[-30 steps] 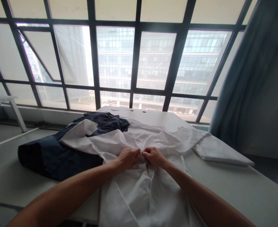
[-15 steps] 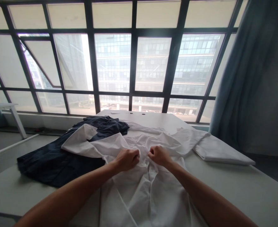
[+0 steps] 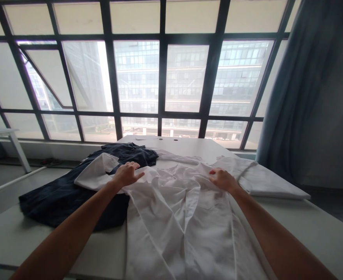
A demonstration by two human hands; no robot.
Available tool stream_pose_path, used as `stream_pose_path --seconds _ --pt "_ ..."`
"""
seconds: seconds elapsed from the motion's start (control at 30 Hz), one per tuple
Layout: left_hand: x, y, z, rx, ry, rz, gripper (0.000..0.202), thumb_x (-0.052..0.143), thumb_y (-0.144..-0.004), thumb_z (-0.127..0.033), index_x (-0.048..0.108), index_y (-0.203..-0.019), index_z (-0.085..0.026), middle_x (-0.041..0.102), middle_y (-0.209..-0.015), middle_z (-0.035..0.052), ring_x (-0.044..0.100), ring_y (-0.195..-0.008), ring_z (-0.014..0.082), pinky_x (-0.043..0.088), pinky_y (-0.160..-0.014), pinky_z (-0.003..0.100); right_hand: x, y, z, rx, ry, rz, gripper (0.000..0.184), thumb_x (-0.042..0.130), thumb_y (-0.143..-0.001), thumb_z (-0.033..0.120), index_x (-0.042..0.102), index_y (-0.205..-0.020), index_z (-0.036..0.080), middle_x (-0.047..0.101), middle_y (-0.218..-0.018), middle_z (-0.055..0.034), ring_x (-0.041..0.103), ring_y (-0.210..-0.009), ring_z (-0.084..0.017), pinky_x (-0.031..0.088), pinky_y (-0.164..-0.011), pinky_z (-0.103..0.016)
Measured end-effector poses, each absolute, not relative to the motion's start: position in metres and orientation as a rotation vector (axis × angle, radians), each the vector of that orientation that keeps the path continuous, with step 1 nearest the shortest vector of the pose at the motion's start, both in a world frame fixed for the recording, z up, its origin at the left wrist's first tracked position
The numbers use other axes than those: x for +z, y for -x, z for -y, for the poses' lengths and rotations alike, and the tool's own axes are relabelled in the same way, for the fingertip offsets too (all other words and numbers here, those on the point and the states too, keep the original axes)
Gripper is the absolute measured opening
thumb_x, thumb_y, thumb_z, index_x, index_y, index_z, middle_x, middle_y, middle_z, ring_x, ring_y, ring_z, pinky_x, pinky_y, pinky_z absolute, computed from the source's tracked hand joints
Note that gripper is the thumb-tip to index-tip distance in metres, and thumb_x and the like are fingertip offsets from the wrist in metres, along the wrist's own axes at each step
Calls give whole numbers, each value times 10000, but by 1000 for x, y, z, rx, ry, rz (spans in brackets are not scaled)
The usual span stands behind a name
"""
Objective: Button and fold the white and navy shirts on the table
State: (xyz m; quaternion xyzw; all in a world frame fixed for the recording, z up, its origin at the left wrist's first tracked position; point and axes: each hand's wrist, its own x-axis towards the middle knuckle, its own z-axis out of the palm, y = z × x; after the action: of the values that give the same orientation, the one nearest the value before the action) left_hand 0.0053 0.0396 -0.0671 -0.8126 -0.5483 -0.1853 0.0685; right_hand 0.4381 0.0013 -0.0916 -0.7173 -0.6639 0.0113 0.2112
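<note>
The white shirt point(image 3: 171, 217) lay rumpled and spread open down the middle of the frame on a white table point(image 3: 294, 210). The left hand point(image 3: 127, 175) rested on its upper part, open with fingers spread and holding nothing, while the right hand point(image 3: 223, 180) lay palm-down with fingers lightly curled, any grip impossible to tell. A navy garment point(image 3: 72, 206) lay beneath the shirt's left flap, and a folded white cloth point(image 3: 272, 187) sat just right.
</note>
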Motion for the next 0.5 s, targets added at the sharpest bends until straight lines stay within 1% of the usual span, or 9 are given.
stream_pose_path --seconds 0.03,0.07,0.1,0.17,0.27,0.33,0.37,0.43,0.5 --pt "-69 0 -44 -449 2431 1703 522 588 -834 -557 650 -1171 -163 641 -1257 168 568 -1192 335 439 -933 366 -95 -448 -4 -38 2028 1806 389 623 -808 240 670 -1182 146 650 -1259 -172 634 -1092 -290 475 -873 -330" --pt "-72 4 -47 -326 2434 1759 584 627 -802 -571 635 -1213 -157 613 -1301 189 535 -1236 364 429 -965 397 -100 -456 -6 -63 2062 1783 489 634 -797 221 619 -1279 136 593 -1344 -195 609 -1150 -306 463 -918 -349" --pt "-75 6 -50 -209 2455 1806 612 647 -787 -573 626 -1237 -160 606 -1310 198 530 -1241 380 427 -972 420 -103 -463 -8 -44 2086 1782 569 645 -788 212 571 -1343 119 564 -1375 -214 597 -1177 -315 458 -943 -359" --pt "-81 5 -52 -46 2533 1832 548 644 -804 -541 640 -1216 -180 639 -1258 185 579 -1179 373 445 -946 428 -109 -472 -12 71 2100 1799 649 674 -772 228 529 -1389 94 598 -1327 -224 607 -1173 -319 465 -953 -359" --pt "-87 -6 -50 -7 2629 1773 350 605 -857 -446 686 -1074 -184 681 -1166 155 645 -1063 326 472 -885 385 -110 -475 -13 235 2059 1790 670 703 -753 264 540 -1383 106 692 -1164 -194 648 -1093 -314 484 -926 -361" --pt "-89 -13 -48 -40 2654 1775 298 565 -889 -416 697 -993 -171 696 -1120 159 665 -1013 309 482 -846 365 -105 -472 -12 312 2010 1777 643 722 -724 260 583 -1335 115 724 -1050 -172 671 -1005 -315 500 -867 -371" --pt "-89 -15 -47 -61 2662 1784 308 547 -901 -422 697 -982 -165 703 -1095 162 672 -992 305 486 -828 360 -103 -470 -10 366 1988 1784 589 729 -707 250 628 -1270 111 733 -990 -164 678 -953 -312 508 -824 -369" --pt "-88 -15 -47 -95 2681 1803 353 543 -899 -465 696 -998 -162 714 -1048 156 680 -953 298 490 -795 347 -98 -463 -6 537 1933 1818 412 731 -676 230 711 -1070 109 737 -895 -148 677 -858 -290 512 -735 -345" --pt "-87 -13 -46 -105 2710 1811 378 599 -850 -504 695 -1011 -176 724 -1010 123 684 -914 280 488 -766 317 -95 -451 0 725 1867 1850 268 731 -636 201 728 -892 120 735 -857 -130 665 -802 -259 502 -668 -311"
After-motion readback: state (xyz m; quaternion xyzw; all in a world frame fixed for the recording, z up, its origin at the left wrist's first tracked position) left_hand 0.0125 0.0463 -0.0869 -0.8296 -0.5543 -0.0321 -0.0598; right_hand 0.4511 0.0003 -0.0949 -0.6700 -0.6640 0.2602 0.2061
